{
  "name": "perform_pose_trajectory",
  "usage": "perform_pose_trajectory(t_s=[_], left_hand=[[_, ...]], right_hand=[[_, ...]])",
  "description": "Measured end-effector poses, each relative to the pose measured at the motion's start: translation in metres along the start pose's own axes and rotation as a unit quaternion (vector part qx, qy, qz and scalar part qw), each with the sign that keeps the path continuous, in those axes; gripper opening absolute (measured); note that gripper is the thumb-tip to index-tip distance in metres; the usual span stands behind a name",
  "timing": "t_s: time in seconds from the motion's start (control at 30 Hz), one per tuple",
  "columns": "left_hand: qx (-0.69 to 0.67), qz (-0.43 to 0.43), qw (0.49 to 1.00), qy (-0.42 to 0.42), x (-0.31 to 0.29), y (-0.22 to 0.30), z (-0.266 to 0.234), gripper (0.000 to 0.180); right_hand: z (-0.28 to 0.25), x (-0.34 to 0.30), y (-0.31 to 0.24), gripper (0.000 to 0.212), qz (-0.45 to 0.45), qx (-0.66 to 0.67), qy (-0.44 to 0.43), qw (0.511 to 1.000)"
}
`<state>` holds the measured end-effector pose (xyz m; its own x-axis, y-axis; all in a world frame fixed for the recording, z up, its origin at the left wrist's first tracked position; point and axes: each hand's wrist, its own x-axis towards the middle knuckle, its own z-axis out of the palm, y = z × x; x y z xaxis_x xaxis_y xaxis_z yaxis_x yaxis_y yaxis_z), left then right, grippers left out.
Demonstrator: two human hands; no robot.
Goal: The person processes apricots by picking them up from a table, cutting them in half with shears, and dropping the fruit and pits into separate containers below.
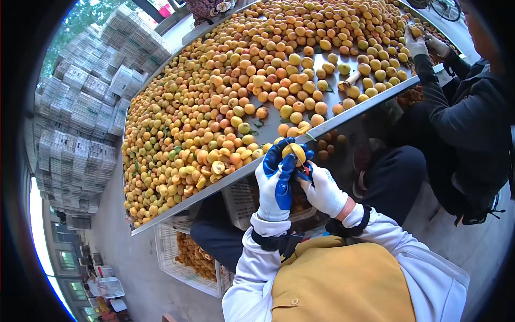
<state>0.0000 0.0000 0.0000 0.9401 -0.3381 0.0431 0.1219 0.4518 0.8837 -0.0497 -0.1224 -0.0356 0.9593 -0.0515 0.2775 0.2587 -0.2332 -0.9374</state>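
Note:
Both my hands wear white gloves with blue coated palms and fingers, and they meet just in front of the metal table's near edge. An apricot (293, 154) sits in the fingers of my left hand (276, 180). Close against the fruit, my right hand (322, 188) is closed around a small tool (307, 171) with a red part; most of it is hidden by the fingers. Loose apricots (214, 115) are heaped over the table, some cut into halves (218, 167) near the front edge.
The metal table's raised rim (198, 197) runs diagonally before me. Below it stands a white crate (170, 257) of orange-brown pieces. At right, a co-worker (456, 112) handles fruit with gloved hands. Another person (206, 8) is at the far edge. Stacked crates (80, 115) rise at left.

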Motion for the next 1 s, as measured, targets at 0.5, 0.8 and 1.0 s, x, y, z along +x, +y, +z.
perform_pose_trajectory(t_s=[0.5,0.8,1.0], left_hand=[[-0.119,-0.074,0.988,0.067,0.007,-0.021,-0.003,0.043],[0.113,-0.036,0.989,0.086,0.008,-0.018,-0.017,0.027],[0.084,-0.008,0.995,0.045,0.001,-0.011,-0.020,0.033]], right_hand=[[0.006,-0.004,0.017,0.022,0.048,-0.053,-0.002,0.997],[0.010,-0.009,0.028,0.024,0.161,0.158,-0.083,0.971],[-0.008,-0.011,0.015,0.030,0.305,0.559,-0.204,0.743]])
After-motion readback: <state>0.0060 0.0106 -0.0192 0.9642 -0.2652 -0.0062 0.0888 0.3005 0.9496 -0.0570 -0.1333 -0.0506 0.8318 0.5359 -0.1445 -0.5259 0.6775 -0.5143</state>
